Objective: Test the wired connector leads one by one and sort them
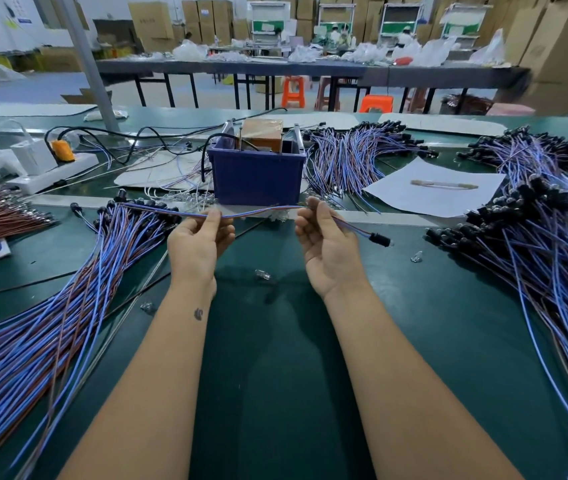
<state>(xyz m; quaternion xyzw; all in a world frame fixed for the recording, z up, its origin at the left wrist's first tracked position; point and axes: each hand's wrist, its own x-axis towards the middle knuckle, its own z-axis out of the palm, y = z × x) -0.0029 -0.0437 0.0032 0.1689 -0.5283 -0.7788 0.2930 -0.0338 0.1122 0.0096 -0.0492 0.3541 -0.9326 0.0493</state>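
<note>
Got one lead (258, 211) pinched between my left hand (199, 242) and right hand (327, 244), stretched over the table (275, 341) before the blue bin (256, 174); next I'd guess its ends go to the tester, then onto a pile.

The bench top (286, 358) is a dark green mat, smooth with a dull sheen. The leads in the piles (50, 299) wear thin glossy plastic insulation, blue and reddish brown, ending in matt black plastic connectors (377, 237). The blue bin (256, 174) looks like moulded plastic, faintly satin. A white sheet (438, 192) looks like matt paper. The power strip (53, 174) is glossy white plastic. Small clear bulbs (262, 274) gleam like glass.
</note>
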